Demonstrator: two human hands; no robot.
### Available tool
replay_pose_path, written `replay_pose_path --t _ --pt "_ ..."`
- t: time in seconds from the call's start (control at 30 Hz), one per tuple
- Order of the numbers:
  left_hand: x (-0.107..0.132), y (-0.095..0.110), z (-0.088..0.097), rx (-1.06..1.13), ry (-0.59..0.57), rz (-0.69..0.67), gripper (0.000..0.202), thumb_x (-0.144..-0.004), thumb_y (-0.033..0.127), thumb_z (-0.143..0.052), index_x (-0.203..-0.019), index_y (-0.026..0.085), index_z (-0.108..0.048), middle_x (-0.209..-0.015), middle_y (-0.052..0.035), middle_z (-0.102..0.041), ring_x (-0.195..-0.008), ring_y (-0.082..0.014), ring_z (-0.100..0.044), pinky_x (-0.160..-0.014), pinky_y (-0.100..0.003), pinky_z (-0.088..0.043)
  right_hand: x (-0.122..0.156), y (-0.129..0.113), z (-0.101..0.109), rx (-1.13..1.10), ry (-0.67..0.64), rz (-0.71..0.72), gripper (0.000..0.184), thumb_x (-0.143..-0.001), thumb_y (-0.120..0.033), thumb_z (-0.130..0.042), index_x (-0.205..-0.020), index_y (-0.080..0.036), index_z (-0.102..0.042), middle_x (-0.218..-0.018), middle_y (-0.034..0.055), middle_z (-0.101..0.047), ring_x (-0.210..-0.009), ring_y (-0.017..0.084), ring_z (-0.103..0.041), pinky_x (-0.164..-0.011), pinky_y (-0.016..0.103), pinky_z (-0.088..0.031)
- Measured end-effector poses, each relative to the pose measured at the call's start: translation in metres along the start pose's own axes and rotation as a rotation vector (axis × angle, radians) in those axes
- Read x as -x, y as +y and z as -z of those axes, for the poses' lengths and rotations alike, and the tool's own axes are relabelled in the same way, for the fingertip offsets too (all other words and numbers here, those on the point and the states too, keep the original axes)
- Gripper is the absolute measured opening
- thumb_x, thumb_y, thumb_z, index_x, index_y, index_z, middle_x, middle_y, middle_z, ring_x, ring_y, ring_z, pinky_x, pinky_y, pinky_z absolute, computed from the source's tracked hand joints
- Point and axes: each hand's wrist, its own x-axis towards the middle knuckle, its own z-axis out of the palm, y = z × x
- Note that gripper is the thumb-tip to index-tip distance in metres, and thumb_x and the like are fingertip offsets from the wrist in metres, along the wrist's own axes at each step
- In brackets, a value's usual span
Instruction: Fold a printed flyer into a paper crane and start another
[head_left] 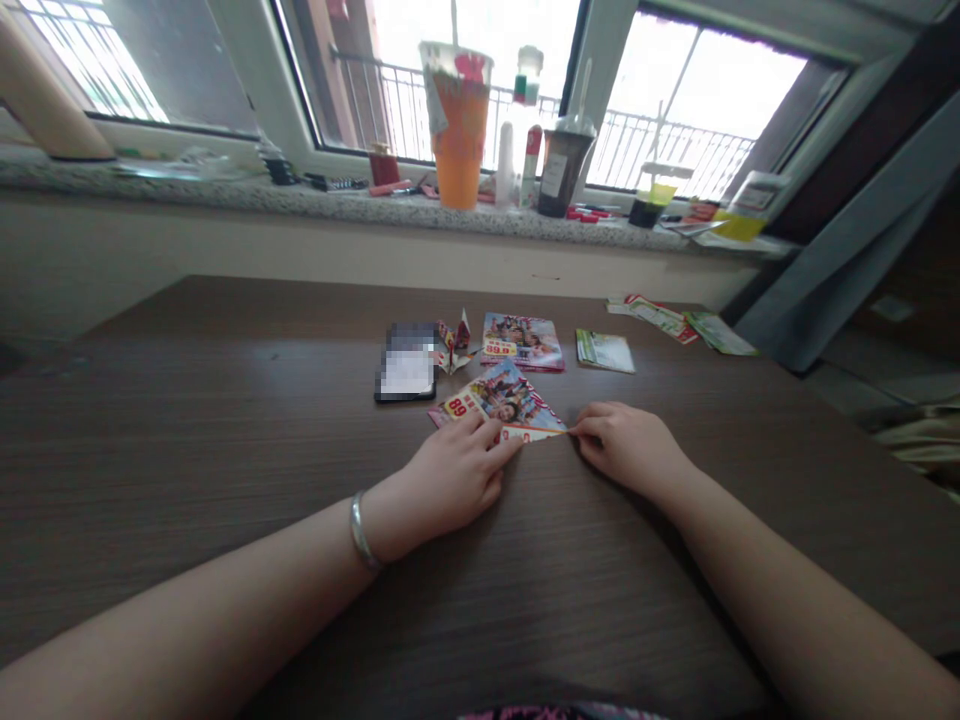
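A colourful printed sheet of paper, folded to a triangle, lies on the table in front of me. My left hand, with a silver bangle at the wrist, holds its near left edge down with bent fingers. The thumb stretches along the lower edge. At the sheet's right corner, my right hand is closed in a pinch on the tip. A folded paper crane stands just behind the sheet, beside a dark phone-like object whose face is blurred out.
Behind the sheet lies a stack of similar printed papers, with green and white papers to its right. More leaflets lie at the back right of the brown table. Cups and bottles, including a tall orange cup, line the windowsill.
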Motion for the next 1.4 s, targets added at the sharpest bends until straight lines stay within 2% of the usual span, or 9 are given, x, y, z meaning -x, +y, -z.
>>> replay_pose_path --t 0.13,0.27,0.33,0.4,0.5,0.6,0.77,1.13,1.4 --pt "0.001 0.0 0.0 -0.007 -0.005 -0.007 0.042 -0.09 0.024 -0.047 -0.132 0.019 -0.047 -0.121 -0.0121 -0.054 -0.117 -0.0278 -0.046 -0.102 -0.044 -0.039 0.001 -0.002 -0.003 -0.032 0.038 -0.049 0.019 -0.086 -0.021 -0.052 -0.089 -0.025 -0.071 -0.094 0.0021 -0.071 -0.088 0.018 -0.065 -0.072 0.026 -0.048" --pt "0.001 0.0 -0.001 -0.005 0.009 -0.002 0.042 -0.09 0.025 -0.048 -0.132 0.019 -0.047 -0.122 -0.0127 -0.054 -0.119 -0.0285 -0.045 -0.101 -0.045 -0.039 0.002 -0.008 -0.002 -0.009 0.148 -0.067 0.019 -0.088 -0.02 -0.05 -0.09 -0.021 -0.07 -0.097 0.0045 -0.071 -0.085 0.019 -0.065 -0.073 0.028 -0.048" --pt "0.0 0.0 -0.001 -0.008 0.014 -0.004 0.042 -0.09 0.026 -0.047 -0.131 0.019 -0.047 -0.122 -0.0129 -0.054 -0.119 -0.0288 -0.045 -0.101 -0.045 -0.04 0.003 -0.011 -0.002 -0.039 0.201 -0.011 0.02 -0.088 -0.02 -0.05 -0.092 -0.021 -0.069 -0.1 0.0051 -0.071 -0.087 0.019 -0.064 -0.077 0.029 -0.049" --pt "0.0 0.0 0.0 -0.011 0.016 -0.014 0.041 -0.091 0.026 -0.047 -0.131 0.018 -0.048 -0.121 -0.013 -0.055 -0.117 -0.0286 -0.046 -0.1 -0.045 -0.04 0.002 -0.015 -0.003 -0.111 0.213 0.107 0.021 -0.09 -0.021 -0.049 -0.097 -0.021 -0.069 -0.103 0.005 -0.071 -0.092 0.019 -0.063 -0.084 0.03 -0.048" --pt "0.0 -0.001 0.0 -0.008 0.016 -0.019 0.04 -0.091 0.026 -0.046 -0.13 0.018 -0.049 -0.118 -0.0128 -0.056 -0.112 -0.0274 -0.048 -0.099 -0.044 -0.04 0.001 -0.02 -0.009 -0.205 0.173 0.264 0.024 -0.092 -0.021 -0.048 -0.105 -0.021 -0.069 -0.104 0.0048 -0.071 -0.095 0.018 -0.062 -0.088 0.031 -0.049" --pt "-0.001 -0.001 0.0 -0.01 0.005 -0.018 0.041 -0.092 0.027 -0.044 -0.132 0.018 -0.047 -0.117 -0.0126 -0.055 -0.11 -0.0272 -0.048 -0.098 -0.044 -0.041 -0.001 -0.022 -0.014 -0.216 0.143 0.312 0.024 -0.092 -0.022 -0.049 -0.103 -0.021 -0.07 -0.104 0.0053 -0.07 -0.094 0.018 -0.062 -0.088 0.032 -0.049" --pt "-0.004 0.0 -0.002 -0.048 -0.005 -0.038 0.044 -0.093 0.028 -0.042 -0.136 0.02 -0.044 -0.116 -0.0122 -0.056 -0.111 -0.0287 -0.047 -0.098 -0.045 -0.041 -0.003 -0.023 -0.015 -0.224 0.116 0.276 0.024 -0.092 -0.021 -0.049 -0.104 -0.021 -0.07 -0.1 0.0057 -0.069 -0.091 0.019 -0.061 -0.086 0.032 -0.049" --pt "-0.013 0.004 -0.005 -0.068 0.017 0.007 0.034 -0.091 0.026 -0.045 -0.123 0.019 -0.053 -0.119 -0.0141 -0.055 -0.106 -0.0283 -0.051 -0.091 -0.045 -0.045 -0.004 -0.027 -0.012 -0.195 0.096 0.22 0.023 -0.091 -0.021 -0.048 -0.098 -0.019 -0.07 -0.095 0.0066 -0.066 -0.089 0.02 -0.058 -0.083 0.033 -0.048" --pt "-0.011 0.003 -0.001 -0.149 -0.034 -0.078 0.029 -0.092 0.023 -0.044 -0.118 0.015 -0.055 -0.11 -0.0133 -0.059 -0.102 -0.0282 -0.054 -0.088 -0.043 -0.047 -0.002 -0.025 -0.012 -0.205 0.087 0.205 0.026 -0.092 -0.024 -0.047 -0.099 -0.021 -0.072 -0.097 0.005 -0.067 -0.09 0.019 -0.059 -0.083 0.032 -0.048"
